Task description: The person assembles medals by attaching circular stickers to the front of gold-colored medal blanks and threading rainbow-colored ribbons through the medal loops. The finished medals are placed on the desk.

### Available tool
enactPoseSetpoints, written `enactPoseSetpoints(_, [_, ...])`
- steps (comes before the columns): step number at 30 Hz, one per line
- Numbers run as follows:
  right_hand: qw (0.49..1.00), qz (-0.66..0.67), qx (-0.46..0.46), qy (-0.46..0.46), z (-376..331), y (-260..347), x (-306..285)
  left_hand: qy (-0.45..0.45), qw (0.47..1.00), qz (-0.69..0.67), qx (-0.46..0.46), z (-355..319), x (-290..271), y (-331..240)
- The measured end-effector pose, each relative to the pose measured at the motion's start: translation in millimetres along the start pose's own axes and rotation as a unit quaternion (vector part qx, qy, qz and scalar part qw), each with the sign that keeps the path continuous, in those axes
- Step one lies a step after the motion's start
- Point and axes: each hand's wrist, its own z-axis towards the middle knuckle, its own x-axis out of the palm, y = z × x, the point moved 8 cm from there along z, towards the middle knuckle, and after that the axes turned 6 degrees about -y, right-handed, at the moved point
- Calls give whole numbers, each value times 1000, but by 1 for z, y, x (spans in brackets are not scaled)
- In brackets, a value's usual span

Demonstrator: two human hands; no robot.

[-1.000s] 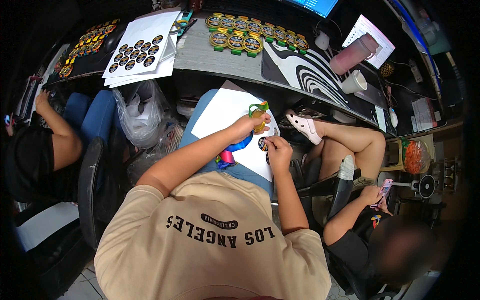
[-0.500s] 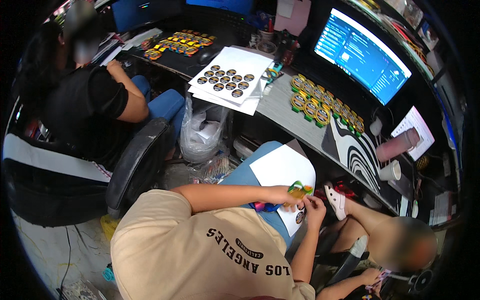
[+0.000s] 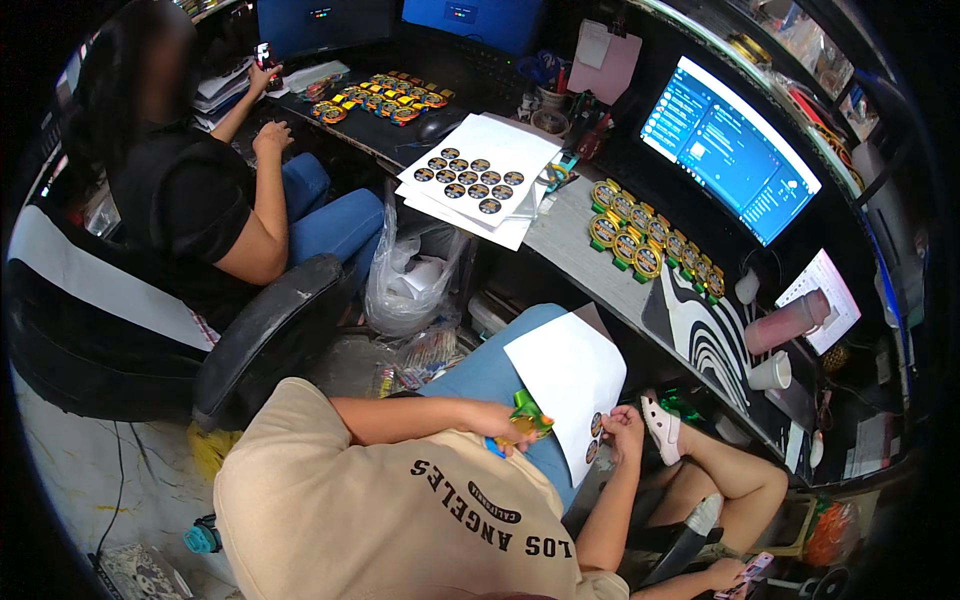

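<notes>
My left hand point(image 3: 488, 418) is closed around a gold medal point(image 3: 524, 424) with a green and yellow ribbon; a bit of blue shows below the fingers. It is held just left of a white sticker sheet point(image 3: 562, 368) lying across my lap. A few round black stickers point(image 3: 592, 450) with gold print remain visible along the sheet's right edge. There my right hand point(image 3: 627, 432) pinches with thumb and finger, beside the upper sticker. Whether that sticker is lifted from its backing is too small to tell.
Finished-looking gold medals point(image 3: 628, 235) stand in rows on the grey desk, near a monitor point(image 3: 730, 150). More sticker sheets point(image 3: 485, 150) overhang the desk edge above a plastic trash bag point(image 3: 405, 275). A co-worker point(image 3: 200, 200) sits left, holding a phone. Another person's legs point(image 3: 735, 455) are close on my right.
My left hand has drawn back leftward off the sheet with the medal, away from my right hand. My right hand stays at the sheet's edge. The co-worker's arm now reaches out with a phone.
</notes>
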Motion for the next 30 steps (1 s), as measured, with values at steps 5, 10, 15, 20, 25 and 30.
enactPoseSetpoints(5, [987, 149, -58, 8, -8, -12, -3, -65, 985, -149, -54, 2, -8, 21])
enactPoseSetpoints(10, [977, 207, -51, -8, -12, -19, -2, -100, 933, -336, -77, 12, -8, 21])
enactPoseSetpoints(15, [978, 200, -53, -22, -14, -18, -2, -89, 928, -361, 10, 19, 2, -3])
enactPoseSetpoints(20, [982, 180, -53, -27, -16, -13, 1, -122, 956, -254, 80, 34, 0, -22])
enactPoseSetpoints(25, [990, 127, -31, -54, -18, -8, 1, -196, 888, -414, -31, 34, 6, 3])
enactPoseSetpoints(30, [989, 140, -16, -44, -18, -9, 4, -227, 830, -508, -45, 28, 3, 7])
